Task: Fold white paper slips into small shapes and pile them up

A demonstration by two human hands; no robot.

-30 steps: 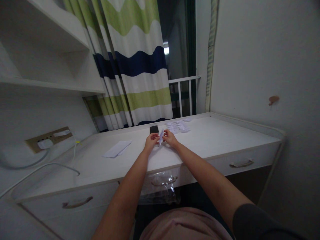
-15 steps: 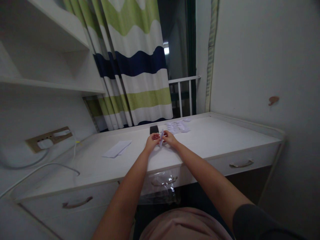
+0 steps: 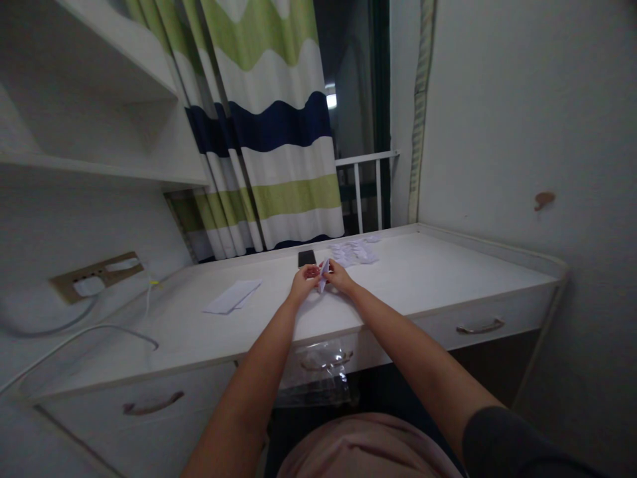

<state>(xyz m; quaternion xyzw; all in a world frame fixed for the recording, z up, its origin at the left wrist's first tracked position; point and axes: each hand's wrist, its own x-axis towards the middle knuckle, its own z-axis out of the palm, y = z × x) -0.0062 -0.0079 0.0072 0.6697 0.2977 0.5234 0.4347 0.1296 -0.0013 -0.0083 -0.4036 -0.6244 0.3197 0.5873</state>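
Observation:
Between my hands, just above the white desk (image 3: 398, 285), a small piece of folded white paper (image 3: 323, 273) stands on edge. My left hand (image 3: 303, 281) grips it from the left with curled fingers. From the other side, my right hand (image 3: 340, 275) pinches the same paper. Beyond the hands lies a black phone-like rectangle (image 3: 306, 258), and to its right is a cluster of small folded white paper pieces (image 3: 354, 252). Flat white paper sheets (image 3: 233, 297) rest on the desk to the left of my left hand.
A clear plastic bag (image 3: 323, 372) hangs at the middle drawer below the desk's front edge. White cables (image 3: 109, 326) run across the left end, near a wall socket (image 3: 97, 275). The striped curtain (image 3: 283, 126) hangs behind the desk; a shelf (image 3: 99, 169) juts out at upper left.
The folded paper has turned and tilted a little between my fingers, so its face shows wider. Both hands stay in nearly the same place.

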